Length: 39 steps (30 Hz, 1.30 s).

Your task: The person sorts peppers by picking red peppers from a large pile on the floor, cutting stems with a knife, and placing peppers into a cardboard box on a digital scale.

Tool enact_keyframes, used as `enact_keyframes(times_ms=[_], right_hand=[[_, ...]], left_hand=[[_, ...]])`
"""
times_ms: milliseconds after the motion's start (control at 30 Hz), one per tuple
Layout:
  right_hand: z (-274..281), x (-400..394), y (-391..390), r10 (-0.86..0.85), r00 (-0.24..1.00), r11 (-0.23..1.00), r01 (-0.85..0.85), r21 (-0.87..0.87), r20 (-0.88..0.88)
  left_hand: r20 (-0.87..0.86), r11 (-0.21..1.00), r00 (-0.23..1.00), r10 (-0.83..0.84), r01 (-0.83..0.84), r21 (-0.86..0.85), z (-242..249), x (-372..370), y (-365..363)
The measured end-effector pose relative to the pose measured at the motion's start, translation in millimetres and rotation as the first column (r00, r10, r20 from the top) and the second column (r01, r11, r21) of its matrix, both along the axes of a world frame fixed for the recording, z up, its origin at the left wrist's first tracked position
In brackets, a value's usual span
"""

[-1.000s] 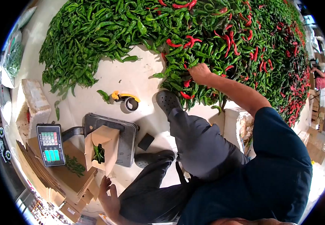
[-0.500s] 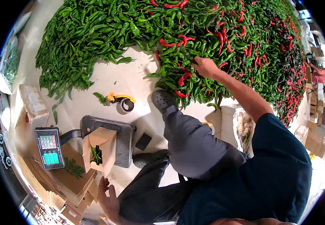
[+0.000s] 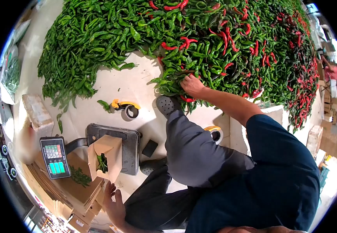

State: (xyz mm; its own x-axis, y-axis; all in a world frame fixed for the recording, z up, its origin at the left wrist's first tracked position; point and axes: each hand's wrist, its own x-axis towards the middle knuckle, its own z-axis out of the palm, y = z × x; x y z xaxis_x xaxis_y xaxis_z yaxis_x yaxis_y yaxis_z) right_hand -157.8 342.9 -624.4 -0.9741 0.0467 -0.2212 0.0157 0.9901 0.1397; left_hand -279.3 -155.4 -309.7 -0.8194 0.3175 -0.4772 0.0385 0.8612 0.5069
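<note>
My right hand (image 3: 192, 86) is at the near edge of a large pile of green and red peppers (image 3: 211, 50), its fingers pressed together among the peppers; what they hold is hidden. My left hand (image 3: 115, 202), fingers apart and holding nothing, is just below an open cardboard box (image 3: 115, 153). Several green peppers (image 3: 102, 163) show inside this box, which stands on the dark platform of a scale (image 3: 130, 155). The scale's display (image 3: 55, 157) is to its left, with lit green panels.
A yellow tape dispenser (image 3: 126, 105) and another tape roll (image 3: 215, 135) lie on the floor. Flattened cardboard (image 3: 71, 190) is stacked at the lower left. A white foam box (image 3: 38, 112) stands left. Another person (image 3: 333, 72) is far right.
My right hand has moved left and down along the pile's edge. My left hand has stayed beside the box. The view has shifted slightly.
</note>
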Motion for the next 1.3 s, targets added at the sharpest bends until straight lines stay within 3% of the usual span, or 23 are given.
enact_keyframes(times_ms=[33,167,233,267,300,333,367,400,467,567,600,667,733,767,900,1033,1133,1200,1267,1300], right_hand=[[-0.7,-4.0,0.4,-0.023,0.998,0.998,0.019,0.054,0.063],[10.7,7.2,0.6,-0.042,0.999,0.990,0.038,-0.135,-0.026],[17.3,15.3,0.6,-0.322,0.947,0.889,0.307,-0.341,0.015],[20.9,22.0,2.3,-0.452,0.890,0.793,0.432,-0.430,0.060],[24.4,26.5,16.1,-0.569,0.817,0.590,0.481,-0.649,0.089],[13.4,28.1,32.2,-0.729,0.683,0.499,0.578,-0.646,0.047],[63.3,19.6,36.7,-0.851,0.433,0.078,0.666,-0.742,0.298],[41.1,30.8,59.7,-0.884,0.365,-0.073,0.511,-0.856,0.293],[60.6,44.0,77.0,-0.858,0.310,-0.211,0.514,-0.831,0.410],[62.3,49.0,77.0,-0.827,0.498,0.184,0.677,-0.713,0.260],[49.6,44.5,72.7,-0.797,0.587,0.382,0.673,-0.634,0.142],[43.9,26.7,51.1,-0.701,0.703,0.517,0.615,-0.595,0.118],[10.7,14.4,34.2,-0.569,0.822,0.759,0.518,-0.395,-0.016],[-4.7,6.3,29.3,-0.580,0.812,0.784,0.577,-0.230,0.063],[12.6,-15.5,20.8,-0.664,0.738,0.729,0.675,-0.117,0.120],[13.4,-10.3,31.3,-0.624,0.744,0.752,0.655,-0.076,0.237],[11.9,1.6,48.0,-0.662,0.726,0.709,0.687,-0.157,0.185],[23.3,6.9,62.0,-0.751,0.643,0.617,0.765,-0.186,0.154],[41.5,13.1,86.9,-0.786,0.588,0.518,0.795,-0.314,0.191],[43.8,22.2,100.9,-0.788,0.562,0.404,0.780,-0.478,0.252]], left_hand=[[0.003,1.000,1.000,0.004,-0.004,0.004,0.7,0.0,-0.1],[0.002,1.000,1.000,0.001,-0.001,-0.001,3.7,0.8,1.9],[-0.012,1.000,1.000,-0.004,0.003,-0.016,5.3,3.6,5.3],[-0.016,1.000,1.000,-0.008,0.008,-0.020,5.7,4.2,7.0],[-0.020,1.000,1.000,-0.015,0.015,-0.025,6.5,4.3,8.7],[-0.026,0.999,0.999,-0.022,0.021,-0.032,7.6,4.5,9.0],[-0.021,1.000,1.000,-0.023,0.023,-0.011,5.4,4.1,5.8],[-0.016,1.000,1.000,-0.025,0.025,0.011,0.7,2.8,0.5],[-0.014,0.999,0.999,-0.040,0.040,0.024,0.3,1.2,-2.5],[-0.025,0.999,0.998,-0.053,0.053,0.000,2.2,3.6,1.3],[-0.029,0.999,0.998,-0.054,0.054,-0.011,3.6,5.0,4.2],[-0.028,0.999,0.998,-0.048,0.048,-0.025,5.0,5.7,8.4],[-0.013,0.999,0.999,-0.037,0.037,-0.034,6.8,5.1,10.7],[-0.008,0.999,1.000,-0.030,0.030,-0.024,6.6,4.6,10.5],[-0.015,1.000,1.000,-0.008,0.008,-0.005,1.0,0.8,7.4],[-0.021,1.000,1.000,-0.002,0.002,-0.009,5.5,2.4,10.8],[-0.032,0.999,0.999,-0.037,0.038,0.016,0.7,-0.4,4.0],[-0.036,0.999,0.999,-0.039,0.040,0.005,2.2,0.9,5.0],[-0.040,0.999,0.998,-0.042,0.042,0.005,3.0,2.4,4.2],[-0.044,0.999,0.998,-0.042,0.043,0.012,2.0,2.8,1.3]])
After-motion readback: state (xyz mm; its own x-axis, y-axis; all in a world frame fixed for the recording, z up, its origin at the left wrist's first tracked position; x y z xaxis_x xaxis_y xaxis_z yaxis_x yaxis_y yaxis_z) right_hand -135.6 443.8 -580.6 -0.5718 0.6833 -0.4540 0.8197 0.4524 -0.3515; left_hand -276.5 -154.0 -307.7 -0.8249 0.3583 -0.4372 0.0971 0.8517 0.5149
